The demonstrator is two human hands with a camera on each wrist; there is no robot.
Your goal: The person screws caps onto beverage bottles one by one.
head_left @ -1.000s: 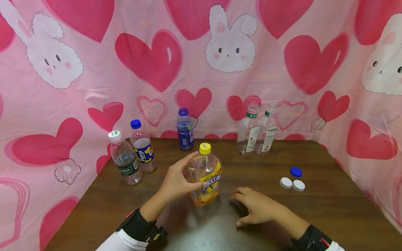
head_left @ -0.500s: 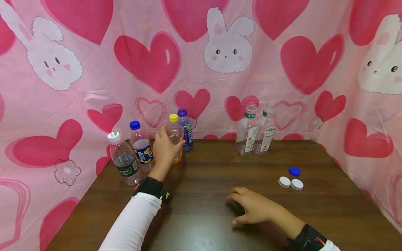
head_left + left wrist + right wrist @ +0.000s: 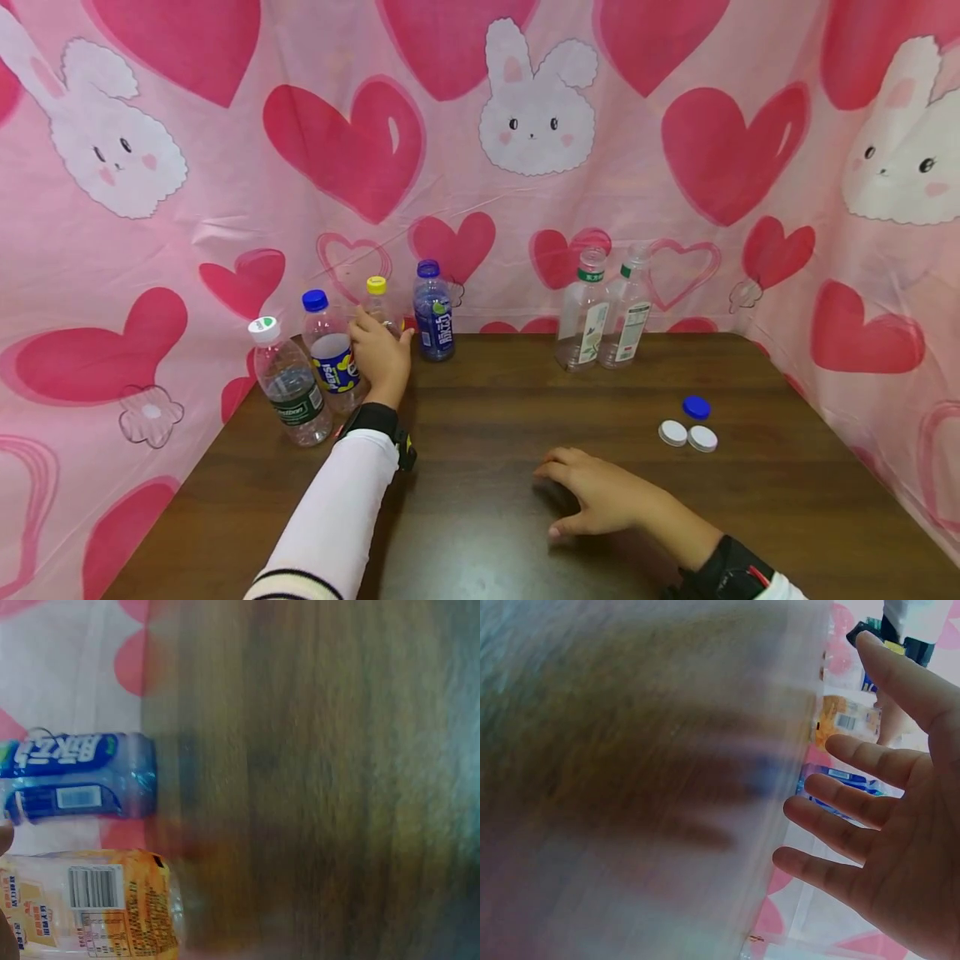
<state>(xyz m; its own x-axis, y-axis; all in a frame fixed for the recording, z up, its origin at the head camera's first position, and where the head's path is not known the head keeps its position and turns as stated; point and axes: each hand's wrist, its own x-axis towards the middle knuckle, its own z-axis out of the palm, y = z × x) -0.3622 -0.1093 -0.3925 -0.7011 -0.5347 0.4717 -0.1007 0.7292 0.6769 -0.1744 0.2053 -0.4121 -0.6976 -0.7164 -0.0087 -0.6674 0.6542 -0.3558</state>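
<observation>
My left hand (image 3: 381,354) is at the back left of the table, its fingers round a clear bottle with a yellow cap (image 3: 377,286). In the head view the hand hides most of that bottle. Its orange label with a barcode (image 3: 97,904) shows in the left wrist view. Whether its base touches the table, I cannot tell. To its right stands a blue-labelled bottle (image 3: 433,317); to its left, a Pepsi bottle (image 3: 333,358) with a blue cap. My right hand (image 3: 600,492) is low over the front of the table, fingers spread and holding nothing.
A white-capped bottle with a green label (image 3: 294,392) stands at far left. Two uncapped clear bottles (image 3: 588,321) stand at the back right. One blue cap (image 3: 697,407) and two white caps (image 3: 702,438) lie on the right. A pink heart-printed cloth (image 3: 450,192) hangs behind.
My left hand has carried the yellow-capped bottle from the table's middle to the back left, between the Pepsi bottle and the blue-labelled bottle. The right hand has stayed nearly still.
</observation>
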